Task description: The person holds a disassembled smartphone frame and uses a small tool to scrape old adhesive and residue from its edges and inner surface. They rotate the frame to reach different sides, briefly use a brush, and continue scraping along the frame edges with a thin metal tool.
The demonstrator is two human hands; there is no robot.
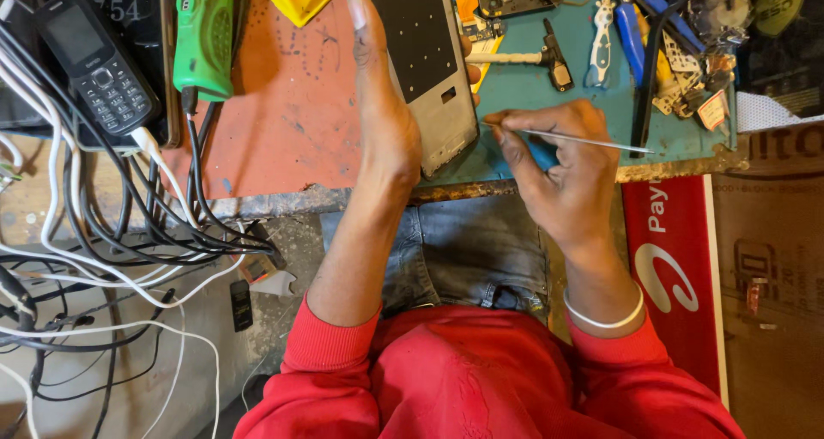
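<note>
The left hand grips the phone frame, long axis pointing away across the counter. Just right, the right hand pinches a thin metal tool, its tip seemingly aimed at the frame's lower edge.

Left hand edge-on, thumb up, fingers curled out of sight (grip hidden). Right hand pinched shut, thumb against forefinger, knuckles up. Both forearms bare, red sleeves pushed back.
</note>
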